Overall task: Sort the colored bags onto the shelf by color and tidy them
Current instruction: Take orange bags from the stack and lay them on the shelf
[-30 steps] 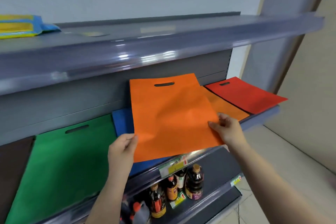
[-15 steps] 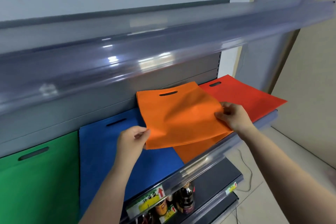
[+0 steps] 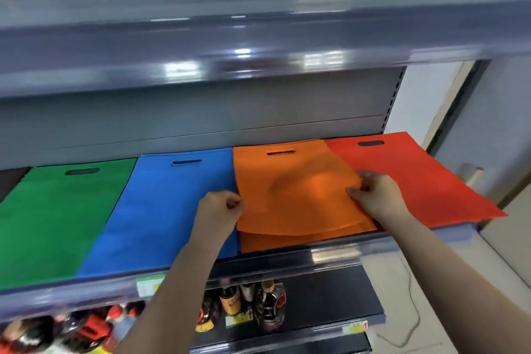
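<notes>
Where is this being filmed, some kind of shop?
Probably a small shop or supermarket aisle. The grey metal shelf has a clear price-tag strip along its front edge, small price labels sit on the shelf edges, and bottles of dark sauce stand on the shelf below the colored bags.

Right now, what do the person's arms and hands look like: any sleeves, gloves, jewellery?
Both forearms are bare up to the frame's bottom edge; no sleeve shows. The left hand and right hand wear no gloves, and no ring, watch or bracelet is visible on either hand or wrist.
</notes>
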Demonstrator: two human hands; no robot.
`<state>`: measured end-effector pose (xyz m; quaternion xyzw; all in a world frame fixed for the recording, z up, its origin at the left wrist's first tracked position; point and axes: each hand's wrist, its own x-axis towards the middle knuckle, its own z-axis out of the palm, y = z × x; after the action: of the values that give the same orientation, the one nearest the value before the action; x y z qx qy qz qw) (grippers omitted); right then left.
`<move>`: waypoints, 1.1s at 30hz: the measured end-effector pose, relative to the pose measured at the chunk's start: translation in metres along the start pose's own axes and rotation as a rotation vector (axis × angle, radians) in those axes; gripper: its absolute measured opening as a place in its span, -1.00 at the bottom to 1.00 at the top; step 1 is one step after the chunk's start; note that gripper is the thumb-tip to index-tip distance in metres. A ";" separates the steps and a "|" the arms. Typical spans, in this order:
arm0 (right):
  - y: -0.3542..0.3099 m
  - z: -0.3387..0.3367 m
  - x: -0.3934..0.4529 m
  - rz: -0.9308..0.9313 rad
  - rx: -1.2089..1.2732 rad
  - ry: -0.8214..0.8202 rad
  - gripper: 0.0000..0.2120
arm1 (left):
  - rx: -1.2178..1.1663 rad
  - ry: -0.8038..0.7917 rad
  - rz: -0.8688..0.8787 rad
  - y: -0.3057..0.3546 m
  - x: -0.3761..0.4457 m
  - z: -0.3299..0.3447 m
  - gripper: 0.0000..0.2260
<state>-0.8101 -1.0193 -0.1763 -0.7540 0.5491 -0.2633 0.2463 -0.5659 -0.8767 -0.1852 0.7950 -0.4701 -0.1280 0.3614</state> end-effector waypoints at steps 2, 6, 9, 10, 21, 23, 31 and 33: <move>0.003 -0.002 0.001 0.000 -0.123 -0.045 -0.68 | 0.067 -0.014 -0.053 0.007 -0.002 0.005 -0.85; 0.000 -0.004 0.000 -0.082 -0.393 -0.120 -0.58 | 0.192 0.038 -0.105 0.014 -0.010 0.004 -0.80; -0.028 0.001 0.001 -0.262 -0.398 -0.145 -0.55 | 0.311 0.122 -0.084 0.013 -0.024 -0.011 -0.70; -0.042 0.006 0.002 -0.339 -0.406 -0.177 -0.52 | 0.369 0.150 -0.082 0.010 -0.030 -0.019 -0.68; -0.241 0.099 -0.059 -1.103 -0.380 -0.353 -0.57 | 0.881 0.363 -0.326 -0.040 -0.110 -0.167 -0.53; -0.278 0.112 -0.083 -1.217 -0.351 -0.349 -0.58 | 0.940 0.414 -0.375 -0.050 -0.130 -0.197 -0.52; -0.417 0.168 -0.191 -1.538 -0.215 -0.379 -0.60 | 1.103 0.514 -0.622 -0.105 -0.219 -0.313 -0.53; -0.448 0.184 -0.217 -1.590 -0.190 -0.398 -0.61 | 1.118 0.545 -0.684 -0.121 -0.241 -0.341 -0.56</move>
<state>-0.4307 -0.6731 -0.0438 -0.9678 -0.1825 -0.1729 0.0144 -0.4280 -0.4831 -0.0618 0.9682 -0.0822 0.2294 -0.0563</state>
